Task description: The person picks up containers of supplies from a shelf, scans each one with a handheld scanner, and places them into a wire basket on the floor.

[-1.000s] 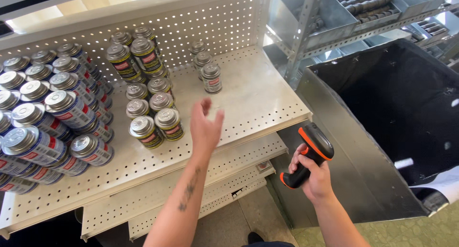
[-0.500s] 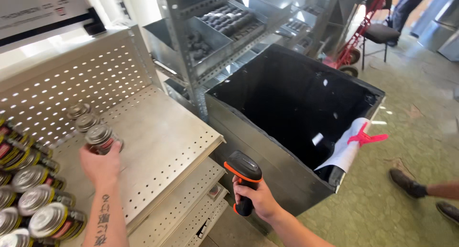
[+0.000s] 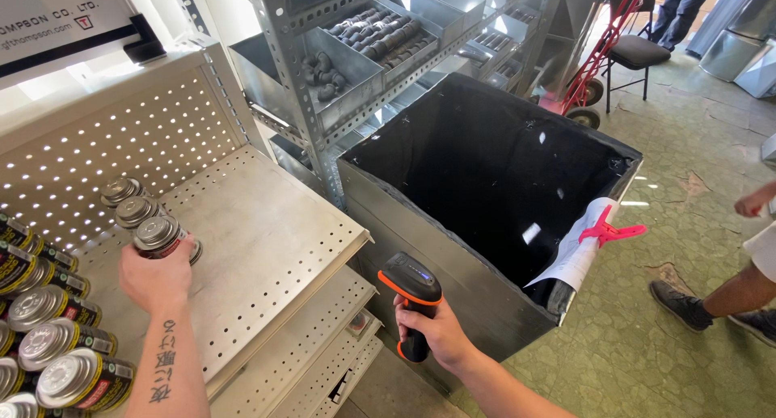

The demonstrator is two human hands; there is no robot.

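Big black bin (image 3: 493,167) beside perforated shelf (image 3: 267,248). Right hand (image 3: 436,333) clamped on scanner (image 3: 414,309); left hand (image 3: 158,276) closed round can (image 3: 158,236) on shelf. Best lifted straight, label turned toward scanner.

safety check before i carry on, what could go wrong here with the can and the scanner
The left hand grips a can from above; lifting it carelessly might knock the two cans behind it. The right hand holds the scanner out over the floor beside the open black bin, so a slip could drop it. Another person's foot is close by.
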